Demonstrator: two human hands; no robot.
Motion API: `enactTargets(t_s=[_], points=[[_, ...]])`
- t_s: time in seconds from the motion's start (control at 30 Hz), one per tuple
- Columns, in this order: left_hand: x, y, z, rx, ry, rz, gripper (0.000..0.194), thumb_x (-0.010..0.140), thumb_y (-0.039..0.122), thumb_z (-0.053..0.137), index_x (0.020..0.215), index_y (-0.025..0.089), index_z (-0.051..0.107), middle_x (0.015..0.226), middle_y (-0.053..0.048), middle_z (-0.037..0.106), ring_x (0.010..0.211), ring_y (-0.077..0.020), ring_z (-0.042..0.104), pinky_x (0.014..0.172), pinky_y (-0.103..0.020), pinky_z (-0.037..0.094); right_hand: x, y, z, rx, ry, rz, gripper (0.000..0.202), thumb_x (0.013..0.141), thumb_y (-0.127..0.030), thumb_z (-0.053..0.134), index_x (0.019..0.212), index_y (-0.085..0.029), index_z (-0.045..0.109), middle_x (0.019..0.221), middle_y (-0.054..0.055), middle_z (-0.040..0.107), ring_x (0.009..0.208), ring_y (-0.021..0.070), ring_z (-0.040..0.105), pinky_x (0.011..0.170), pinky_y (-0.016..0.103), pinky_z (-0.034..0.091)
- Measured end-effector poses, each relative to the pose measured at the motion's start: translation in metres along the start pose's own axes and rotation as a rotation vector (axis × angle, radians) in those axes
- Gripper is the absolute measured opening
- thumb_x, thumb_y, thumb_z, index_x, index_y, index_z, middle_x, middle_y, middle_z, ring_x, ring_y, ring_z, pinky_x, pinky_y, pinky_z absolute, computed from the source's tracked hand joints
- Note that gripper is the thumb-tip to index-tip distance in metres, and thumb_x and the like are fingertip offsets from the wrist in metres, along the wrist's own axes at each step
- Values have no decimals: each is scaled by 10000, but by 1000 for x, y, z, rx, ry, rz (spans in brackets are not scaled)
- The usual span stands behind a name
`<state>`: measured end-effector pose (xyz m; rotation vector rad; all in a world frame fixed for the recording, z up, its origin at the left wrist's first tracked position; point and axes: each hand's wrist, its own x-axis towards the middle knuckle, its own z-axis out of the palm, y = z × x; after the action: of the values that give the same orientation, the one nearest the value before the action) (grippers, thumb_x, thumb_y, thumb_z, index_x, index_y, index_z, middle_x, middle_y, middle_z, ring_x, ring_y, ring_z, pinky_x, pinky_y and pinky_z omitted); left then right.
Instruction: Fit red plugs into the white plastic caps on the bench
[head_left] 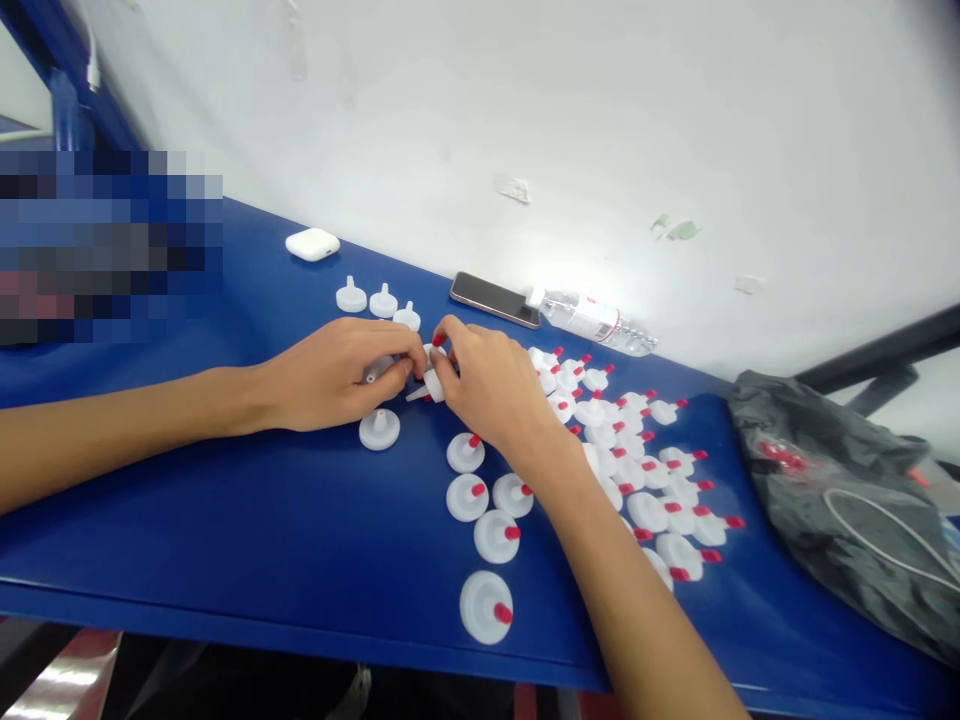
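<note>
My left hand (349, 370) is closed, its thumb and fingertips bent together over white nozzle caps; what they pinch, if anything, is hidden. Close by, my right hand (495, 385) is closed with thumb and forefinger at a white cap with a red tip (437, 341). Under its fingers lies a white nozzle cap (433, 386), its spout pointing left. A plain white nozzle cap (379, 429) stands just below my left hand, and several without red tips, one a white cap (351, 295), stand behind it.
Many red-tipped caps (649, 512) spread across the blue table (300, 540) to the right, others nearer the front. Along the wall lie a white earphone case (312, 244), a phone (495, 299) and a clear bottle (596, 320). A dark plastic bag (832, 510) sits at right.
</note>
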<state>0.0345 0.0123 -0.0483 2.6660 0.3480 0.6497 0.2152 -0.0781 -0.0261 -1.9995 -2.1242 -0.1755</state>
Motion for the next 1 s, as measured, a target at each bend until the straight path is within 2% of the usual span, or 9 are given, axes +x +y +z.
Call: enactTargets(t_s=[0.4, 1.0], points=[[1, -1, 1, 9, 4, 14, 180, 943, 172, 451, 944, 218, 625, 871, 13, 693, 717, -150, 614, 690, -265, 421, 0, 0, 0, 7, -11, 2, 153, 1042, -237, 516, 1123, -176, 630, 932, 52, 727, 805, 210, 668, 600, 331, 314], [0, -2, 1, 54, -24, 9, 176, 925, 177, 454, 951, 245, 615, 864, 33, 682, 697, -134, 607, 677, -247, 420, -2, -4, -5, -33, -47, -11, 180, 1024, -159, 484, 1140, -160, 621, 964, 68, 722, 846, 228, 663, 614, 341, 306]])
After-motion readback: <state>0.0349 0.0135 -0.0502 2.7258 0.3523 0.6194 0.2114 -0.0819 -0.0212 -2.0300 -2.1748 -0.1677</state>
